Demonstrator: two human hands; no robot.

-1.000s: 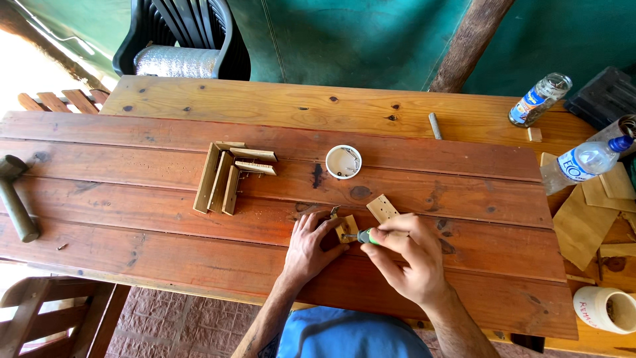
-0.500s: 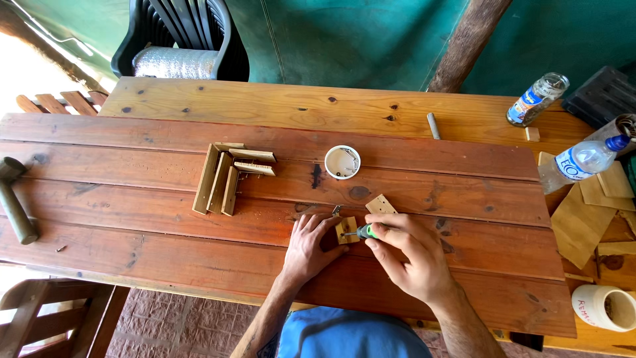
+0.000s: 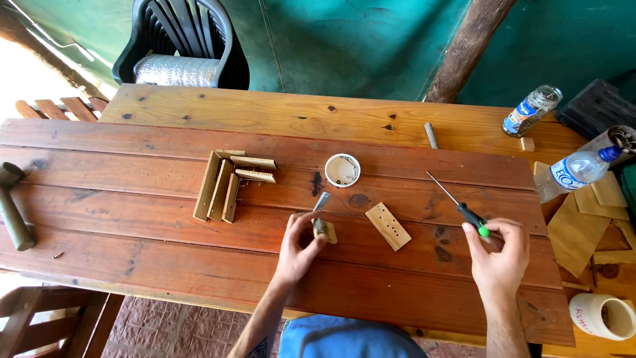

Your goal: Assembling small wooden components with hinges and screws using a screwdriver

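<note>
- While seated at a long plank table (image 3: 165, 265), a person works with both bare hands over its near boards.
- Left hand (image 3: 299, 244) is closed on a small wooden block (image 3: 327, 232) with a thin metal strip (image 3: 320, 209) fixed to it, thumb and fingers pinching the piece against the tabletop.
- Right hand (image 3: 500, 255) is wrapped shut around the handle of a screwdriver (image 3: 460, 202), black and green at the grip, its slim shaft angled up and away to the left, tip clear of the wood.
- Between the two hands lies a flat wooden slat (image 3: 388, 226) with a row of small holes, just right of the pinched block and apart from it.
- Just beyond the left hand sits a small round white lid (image 3: 342, 170) holding tiny metal parts.
- Farther left of that hand, a cluster of wooden strips (image 3: 225, 184) lies loosely arranged.
- A hammer (image 3: 13, 212) rests at the table's far left edge.
- Beyond the right hand stand a plastic water bottle (image 3: 576, 169), lying tilted, and a glass jar (image 3: 531, 109).
- Near the right wrist, at the table's corner, a white cup (image 3: 599, 318) lies on its side.
</note>
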